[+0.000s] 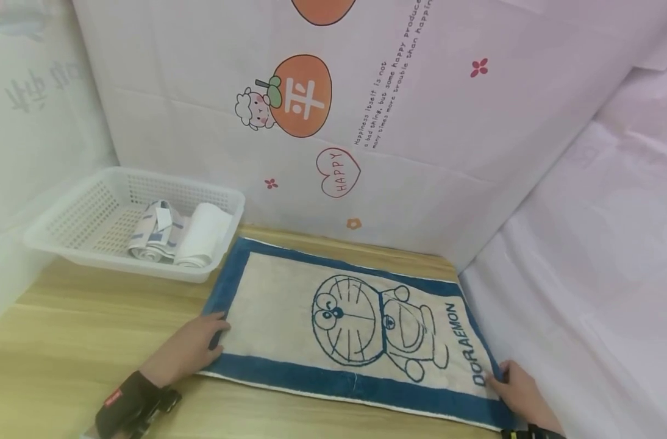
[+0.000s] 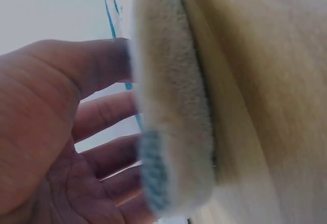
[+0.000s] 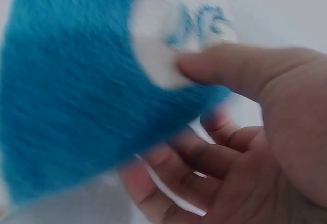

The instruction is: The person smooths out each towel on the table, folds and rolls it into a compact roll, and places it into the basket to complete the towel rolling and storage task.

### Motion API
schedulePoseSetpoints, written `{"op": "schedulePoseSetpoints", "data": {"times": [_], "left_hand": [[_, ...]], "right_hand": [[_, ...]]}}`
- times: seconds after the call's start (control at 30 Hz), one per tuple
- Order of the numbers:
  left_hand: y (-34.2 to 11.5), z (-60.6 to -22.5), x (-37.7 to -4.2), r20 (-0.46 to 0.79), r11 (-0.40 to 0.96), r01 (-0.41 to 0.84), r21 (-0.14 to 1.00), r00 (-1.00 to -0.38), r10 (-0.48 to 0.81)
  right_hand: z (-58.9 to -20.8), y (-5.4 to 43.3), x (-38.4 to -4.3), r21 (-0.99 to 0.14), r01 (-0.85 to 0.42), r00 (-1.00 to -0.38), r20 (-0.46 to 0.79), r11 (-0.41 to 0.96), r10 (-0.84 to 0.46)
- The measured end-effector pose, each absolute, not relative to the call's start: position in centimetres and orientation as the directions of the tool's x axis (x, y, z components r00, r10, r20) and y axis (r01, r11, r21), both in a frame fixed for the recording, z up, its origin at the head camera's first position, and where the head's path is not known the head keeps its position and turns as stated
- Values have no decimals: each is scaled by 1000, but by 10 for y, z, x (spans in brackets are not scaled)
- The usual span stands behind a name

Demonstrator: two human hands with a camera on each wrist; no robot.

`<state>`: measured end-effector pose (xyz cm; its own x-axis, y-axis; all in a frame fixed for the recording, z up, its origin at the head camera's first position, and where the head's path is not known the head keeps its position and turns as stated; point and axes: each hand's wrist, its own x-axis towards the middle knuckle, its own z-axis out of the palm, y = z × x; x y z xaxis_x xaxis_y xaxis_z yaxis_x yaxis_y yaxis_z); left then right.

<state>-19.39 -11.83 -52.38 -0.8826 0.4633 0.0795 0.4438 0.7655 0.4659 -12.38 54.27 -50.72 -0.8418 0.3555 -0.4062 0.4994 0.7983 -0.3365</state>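
Note:
A towel point(image 1: 278, 292) with a blue border, a Doraemon outline and the word DORAEMON lies spread over the wooden table. At its left edge my left hand point(image 1: 193, 344) grips the cloth with thumb and fingers. The left wrist view has the pale, thick towel edge point(image 2: 173, 106) upright against those fingertips. My right hand point(image 1: 517, 387) pinches the right edge near the lower corner. In the right wrist view the thumb point(image 3: 219, 70) presses on the printed side, with the other fingers under the blue border point(image 3: 76, 91).
A white perforated basket point(image 1: 114, 265) stands at the back left of the table point(image 1: 92, 329). Inside it are a rolled patterned cloth point(image 1: 152, 235) and a rolled white cloth point(image 1: 204, 235). Printed sheeting point(image 1: 421, 183) hangs behind, and white sheeting point(image 1: 586, 274) closes the right side.

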Motion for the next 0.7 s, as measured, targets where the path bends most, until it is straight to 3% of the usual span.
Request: {"op": "schedulePoseSetpoints", "data": {"times": [0.27, 0.53, 0.7], "left_hand": [[-97, -502, -218, 54, 787, 453, 419, -878, 476], [-27, -488, -279, -137, 807, 341, 483, -880, 455], [-23, -507, -328, -139, 861, 276, 427, -921, 364]], "right_hand": [[-519, 548, -130, -293, 543, -796, -478, 787, 371], [-511, 544, -128, -305, 533, -802, -478, 789, 357], [-511, 549, -128, -289, 534, -815, -424, 794, 394]]}}
